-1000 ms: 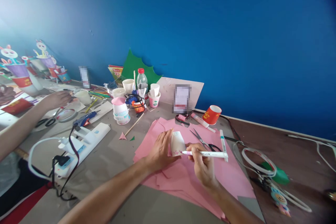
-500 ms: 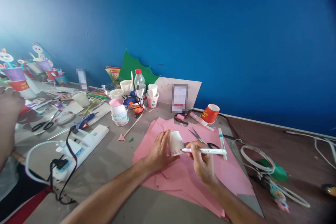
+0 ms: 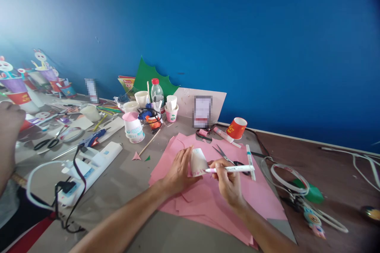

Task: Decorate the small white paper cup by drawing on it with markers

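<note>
My left hand (image 3: 180, 170) grips a white paper cup (image 3: 198, 162) that lies tilted over the pink paper sheets (image 3: 204, 201); pink marks run along its lower edge. In my right hand (image 3: 227, 182) is a white marker (image 3: 239, 169), pinched between thumb and fingers. Its pink tip meets the cup's edge, though I cannot tell whether it presses on it. Behind the right hand lie open scissors (image 3: 221, 153) with black handles, and a second marker (image 3: 250, 162) with a teal band rests on the pink paper.
A red paper cup (image 3: 236, 128) stands behind the paper. To the left are stacked cups (image 3: 133, 126), a bottle (image 3: 157, 93), a glue gun (image 3: 93, 137) and a corded power strip (image 3: 89, 174). Another person's hand (image 3: 12, 120) is at far left. A coiled white cable (image 3: 289, 178) lies right.
The whole view has shifted very slightly. Both hands, the cup and the marker keep nearly the same places, with the marker's tip still at the cup's edge.
</note>
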Available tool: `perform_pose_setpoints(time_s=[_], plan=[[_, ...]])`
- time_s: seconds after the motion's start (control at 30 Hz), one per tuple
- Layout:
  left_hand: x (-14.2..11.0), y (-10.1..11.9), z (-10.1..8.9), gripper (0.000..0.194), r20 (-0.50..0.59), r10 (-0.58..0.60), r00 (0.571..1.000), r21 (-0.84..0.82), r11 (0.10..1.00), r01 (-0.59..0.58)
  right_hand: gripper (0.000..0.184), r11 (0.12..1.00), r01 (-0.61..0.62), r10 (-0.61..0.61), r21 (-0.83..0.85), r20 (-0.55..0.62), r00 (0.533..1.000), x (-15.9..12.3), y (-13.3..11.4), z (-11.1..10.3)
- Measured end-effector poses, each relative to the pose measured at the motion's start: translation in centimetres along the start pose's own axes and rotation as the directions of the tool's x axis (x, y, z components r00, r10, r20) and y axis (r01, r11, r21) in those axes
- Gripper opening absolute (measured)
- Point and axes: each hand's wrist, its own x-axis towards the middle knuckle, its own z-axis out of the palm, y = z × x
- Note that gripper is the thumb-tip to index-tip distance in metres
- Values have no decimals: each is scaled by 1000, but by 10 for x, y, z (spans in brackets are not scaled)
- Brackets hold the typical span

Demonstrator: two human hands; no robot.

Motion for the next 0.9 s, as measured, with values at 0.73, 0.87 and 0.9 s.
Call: perform_pose_setpoints(time_s=[0.73, 0.87, 0.9], plan=[[-9, -12, 7, 103, 54, -55, 997, -17, 998, 56, 43, 996, -50, 57, 76, -90, 994, 4, -2, 3], [-11, -13, 7, 103, 77, -74, 994, -19, 997, 76, 43, 991, -81, 91, 104, -86, 992, 4, -3, 4], [-11, -14, 7, 102, 83, -79, 993, -19, 997, 81, 43, 990, -87, 97, 108, -89, 991, 4, -3, 5]])
